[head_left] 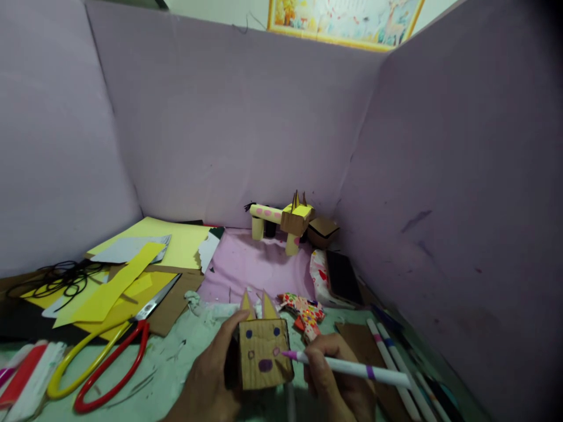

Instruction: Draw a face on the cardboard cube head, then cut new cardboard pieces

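Note:
My left hand (210,375) is wrapped around a small cardboard box head (264,353) with two pointed ears, blue dot eyes and a purple mouth. My right hand (335,375) grips a white marker with a purple tip (352,368). The tip touches a pink cheek spot on the right side of the cardboard face. Both hands are low at the bottom centre, over a pale green surface.
A finished cardboard animal (285,220) stands at the back on pink paper. Red-and-yellow scissors (109,351) lie at left beside yellow paper (118,281) and black cord (61,278). More markers (396,351), a phone (343,276) and patterned scraps (305,313) sit at right. Purple walls (229,117) enclose the area.

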### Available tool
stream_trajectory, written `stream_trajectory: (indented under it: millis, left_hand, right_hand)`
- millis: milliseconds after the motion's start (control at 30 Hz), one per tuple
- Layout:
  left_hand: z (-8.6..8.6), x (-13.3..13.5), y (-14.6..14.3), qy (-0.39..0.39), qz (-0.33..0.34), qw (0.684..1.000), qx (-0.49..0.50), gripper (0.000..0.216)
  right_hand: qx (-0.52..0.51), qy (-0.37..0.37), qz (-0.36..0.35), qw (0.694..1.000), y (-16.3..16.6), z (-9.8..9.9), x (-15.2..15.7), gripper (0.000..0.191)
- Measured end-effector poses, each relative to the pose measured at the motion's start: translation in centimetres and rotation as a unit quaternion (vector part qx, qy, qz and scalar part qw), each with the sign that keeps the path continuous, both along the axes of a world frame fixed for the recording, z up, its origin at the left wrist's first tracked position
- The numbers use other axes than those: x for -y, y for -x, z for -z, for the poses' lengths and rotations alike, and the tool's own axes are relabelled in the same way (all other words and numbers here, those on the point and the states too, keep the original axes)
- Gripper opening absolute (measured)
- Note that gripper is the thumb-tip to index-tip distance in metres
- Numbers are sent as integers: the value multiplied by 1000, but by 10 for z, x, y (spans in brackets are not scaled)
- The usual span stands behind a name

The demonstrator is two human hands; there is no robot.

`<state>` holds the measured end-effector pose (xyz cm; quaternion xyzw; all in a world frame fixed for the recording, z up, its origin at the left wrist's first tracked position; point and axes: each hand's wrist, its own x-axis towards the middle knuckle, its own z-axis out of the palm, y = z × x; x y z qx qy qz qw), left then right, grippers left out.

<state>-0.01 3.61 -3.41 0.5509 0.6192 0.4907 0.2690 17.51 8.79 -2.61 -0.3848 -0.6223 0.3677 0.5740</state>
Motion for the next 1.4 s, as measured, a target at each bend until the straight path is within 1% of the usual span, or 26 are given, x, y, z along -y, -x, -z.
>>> stream_trajectory:
  millis: [133,300,400,533,667,800,1000,1200,1400]
  left_hand:
    - [-5,2,2,17,33,999,-5,77]
    - [-11,2,4,36,54,998,-3,76]
    - [-9,2,5,25,58,998,-14,73]
    - [-1,4,5,8,35,999,-34,71]
    - [1,4,5,7,39,998,-38,72]
    - [-3,4,5,19,57,998,-36,74]
    - [-7,4,5,26,67,997,-27,75]
    - [-8,4,4,8,71,997,-23,72]
    - [-4,5,5,-7,79,996,-34,69]
  right_hand:
    - [-25,7,-28,999,-1,-7,2,37]
    - [-50,-24,-34,998,-2,-13,1,33]
    - [-61,-27,-29,997,-1,-14,1,32]
    - [-72,-19,-33,997,-1,-12,1,30]
    - [-60,-26,-29,997,-1,-13,0,30]
    - [-60,-46,-35,996,-1,-13,0,29]
    - [-45,-55,-42,997,-3,-10,-1,27]
    - [-26,-88,-35,995,-3,-14,1,26]
    - [3,-73,-49,996,-2,-13,1,24]
